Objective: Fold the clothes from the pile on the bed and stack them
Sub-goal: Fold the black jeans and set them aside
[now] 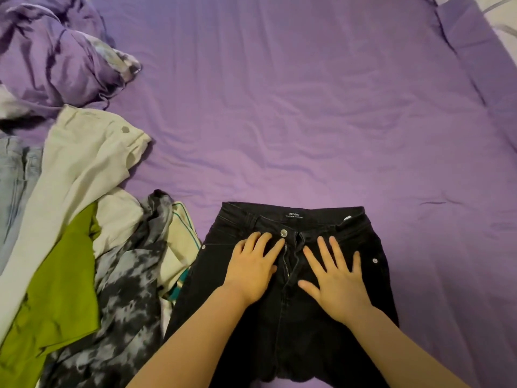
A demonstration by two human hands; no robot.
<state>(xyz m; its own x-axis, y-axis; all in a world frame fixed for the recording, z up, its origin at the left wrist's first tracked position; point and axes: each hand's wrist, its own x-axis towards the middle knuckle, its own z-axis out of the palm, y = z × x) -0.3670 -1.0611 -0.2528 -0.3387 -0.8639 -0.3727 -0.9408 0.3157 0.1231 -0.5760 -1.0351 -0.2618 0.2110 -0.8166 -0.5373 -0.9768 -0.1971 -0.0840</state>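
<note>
Head view showed a pair of black jeans (291,289) lying flat on the purple bed (307,107), front side up, waistband away from the person, the button closed and the zip partly open. Both hands lay on it with straight, spread fingers, grasping nothing: the left hand (256,271) pressed just left of the zip, the right hand (334,281) just right of it. It looked like the smoothing step before the first fold, because no fold was visible in the upper part of the jeans; the lower end near the bottom edge was dark and I could not tell how the legs lay there.

On the person's left, the pile (84,247) was unfolded: a white garment (75,169), a green one (61,289), a grey tie-dye one (131,298), a cream piece with teal stripes (181,247) and light blue denim (16,177). No folded stack was in view, so in my judgement the task was near its beginning, with almost everything left to fold.
</note>
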